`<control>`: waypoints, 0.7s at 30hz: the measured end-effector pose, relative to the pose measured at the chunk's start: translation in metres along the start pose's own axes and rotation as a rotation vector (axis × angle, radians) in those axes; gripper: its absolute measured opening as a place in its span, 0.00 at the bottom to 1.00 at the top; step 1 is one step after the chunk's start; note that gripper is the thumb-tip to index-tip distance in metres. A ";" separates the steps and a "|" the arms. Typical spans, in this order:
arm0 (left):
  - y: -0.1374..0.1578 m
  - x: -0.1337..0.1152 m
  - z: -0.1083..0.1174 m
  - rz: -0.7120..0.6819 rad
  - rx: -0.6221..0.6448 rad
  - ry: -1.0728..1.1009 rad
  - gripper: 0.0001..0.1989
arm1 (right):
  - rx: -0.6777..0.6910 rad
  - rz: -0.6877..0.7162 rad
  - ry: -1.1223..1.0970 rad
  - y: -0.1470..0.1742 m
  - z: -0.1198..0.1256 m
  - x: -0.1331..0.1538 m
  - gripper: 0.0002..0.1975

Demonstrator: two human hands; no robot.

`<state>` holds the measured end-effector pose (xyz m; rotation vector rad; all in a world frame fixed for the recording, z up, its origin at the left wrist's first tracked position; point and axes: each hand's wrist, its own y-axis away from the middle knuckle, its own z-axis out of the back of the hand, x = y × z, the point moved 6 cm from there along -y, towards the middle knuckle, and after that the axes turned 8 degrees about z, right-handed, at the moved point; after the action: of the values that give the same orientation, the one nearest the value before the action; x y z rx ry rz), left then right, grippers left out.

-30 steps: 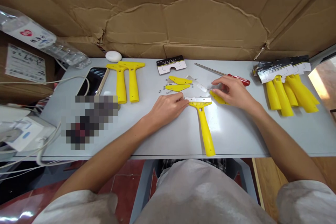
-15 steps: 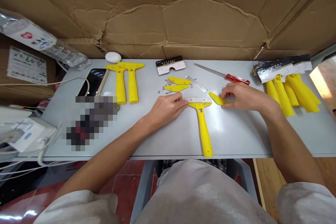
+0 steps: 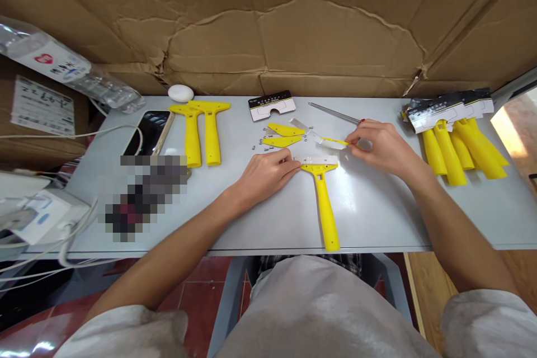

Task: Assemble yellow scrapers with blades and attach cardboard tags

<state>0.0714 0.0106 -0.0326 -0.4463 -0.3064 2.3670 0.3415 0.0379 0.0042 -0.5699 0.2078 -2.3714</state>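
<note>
A yellow scraper handle [image 3: 325, 207] lies near the table's front edge, its head pointing away from me. Across that head rests a flat metal blade [image 3: 315, 160]. My left hand [image 3: 268, 173] pinches the blade's left end with thumb and fingertips. In my right hand [image 3: 380, 145] is a yellow cover plate [image 3: 335, 141], gripped by its right end and seen nearly edge-on. Two more cover plates [image 3: 286, 130] lie beyond my left hand, with several small screws [image 3: 268, 149] around them. Another loose blade [image 3: 300, 125] sits beside those plates, close to the held plate.
A screwdriver [image 3: 335, 112] lies behind my right hand. Yellow handles with cards [image 3: 438, 114] are piled at right; two bare handles [image 3: 212, 134] lie left. A black-and-white card [image 3: 272, 106], phone [image 3: 153, 131], white oval object [image 3: 180, 93] and bottle [image 3: 62, 64] are around. Cardboard [image 3: 293, 39] stands behind.
My right hand has moved left and away from me, lifting the cover plate and turning it edge-on near the loose blade. My left hand stays on the blade.
</note>
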 end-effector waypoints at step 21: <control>-0.002 -0.007 0.004 -0.040 -0.124 -0.005 0.13 | -0.001 0.229 -0.212 -0.004 -0.053 0.054 0.10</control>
<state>0.0759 0.0071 -0.0267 -0.4883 -0.4623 2.3186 0.2790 0.0051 -0.0234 -0.7516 0.1687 -2.0741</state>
